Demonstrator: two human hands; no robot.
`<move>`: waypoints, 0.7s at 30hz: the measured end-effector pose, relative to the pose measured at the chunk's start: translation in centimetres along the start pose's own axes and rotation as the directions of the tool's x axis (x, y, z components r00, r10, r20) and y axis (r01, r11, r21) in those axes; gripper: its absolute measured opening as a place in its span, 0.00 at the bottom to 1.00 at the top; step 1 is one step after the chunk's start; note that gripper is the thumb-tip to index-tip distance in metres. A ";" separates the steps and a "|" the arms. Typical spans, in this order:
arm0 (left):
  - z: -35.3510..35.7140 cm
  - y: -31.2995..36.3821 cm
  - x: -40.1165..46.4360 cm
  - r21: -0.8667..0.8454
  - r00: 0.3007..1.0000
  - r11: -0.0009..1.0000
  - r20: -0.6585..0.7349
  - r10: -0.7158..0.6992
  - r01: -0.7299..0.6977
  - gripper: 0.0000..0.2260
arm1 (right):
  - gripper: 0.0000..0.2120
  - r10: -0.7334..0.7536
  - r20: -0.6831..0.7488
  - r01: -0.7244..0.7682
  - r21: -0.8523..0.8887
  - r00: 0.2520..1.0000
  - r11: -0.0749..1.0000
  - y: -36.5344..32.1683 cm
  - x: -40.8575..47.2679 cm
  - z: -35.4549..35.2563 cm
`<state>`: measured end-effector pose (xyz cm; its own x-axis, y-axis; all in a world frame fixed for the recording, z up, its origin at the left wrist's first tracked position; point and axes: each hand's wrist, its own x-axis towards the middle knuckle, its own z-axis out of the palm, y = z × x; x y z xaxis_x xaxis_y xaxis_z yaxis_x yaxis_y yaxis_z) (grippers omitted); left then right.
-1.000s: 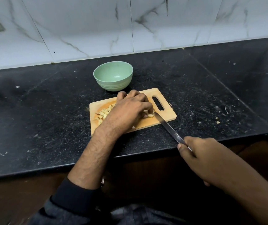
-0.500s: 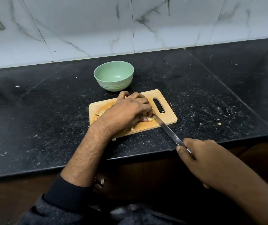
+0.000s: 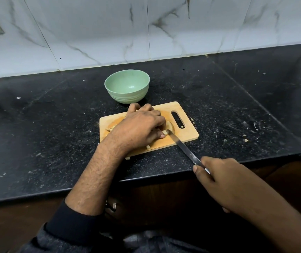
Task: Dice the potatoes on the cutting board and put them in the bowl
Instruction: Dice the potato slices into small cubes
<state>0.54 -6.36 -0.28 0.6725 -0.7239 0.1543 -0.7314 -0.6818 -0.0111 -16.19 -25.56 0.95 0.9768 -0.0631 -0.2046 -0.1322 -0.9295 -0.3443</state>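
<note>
— Where are the potatoes?
— On the cutting board (image 3: 186,141) near the table (image 3: 55,134) edge. At its left, pale cut pieces (image 3: 110,128) peek out; most lie hidden under the left hand (image 3: 138,129), whose fingers curl down over them, probably pinning them.
— And behind?
— The bowl (image 3: 127,88), just beyond the board, looks empty.
— The blade?
— The knife (image 3: 182,147) tip meets a potato slice (image 3: 170,127) beside the fingertips; the right hand (image 3: 226,181) is wrapped round its handle at the near right.
— How will they handle?
— Firm, wet, slippery, likely to roll. Hold them flat-side down, fingertips tucked back.
</note>
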 end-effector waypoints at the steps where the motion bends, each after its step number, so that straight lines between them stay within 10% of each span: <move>1: 0.0 0.0 -0.2 -0.003 1.000 1.000 0.008 -0.009 0.009 0.13 | 0.17 0.000 -0.002 0.000 0.001 1.000 1.000 -0.1 0.1 0.1; 21: 1.4 2.7 -1.2 -0.034 0.949 0.955 -0.109 -0.297 0.295 0.13 | 0.14 0.023 -0.159 -0.033 -0.059 0.987 0.998 -2.5 1.6 1.9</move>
<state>-2.13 -7.47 -1.91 0.8427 -0.4729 0.2573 -0.5041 -0.8609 0.0685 -14.61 -22.70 -0.27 0.9878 -0.1418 -0.0642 -0.1543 -0.9466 -0.2831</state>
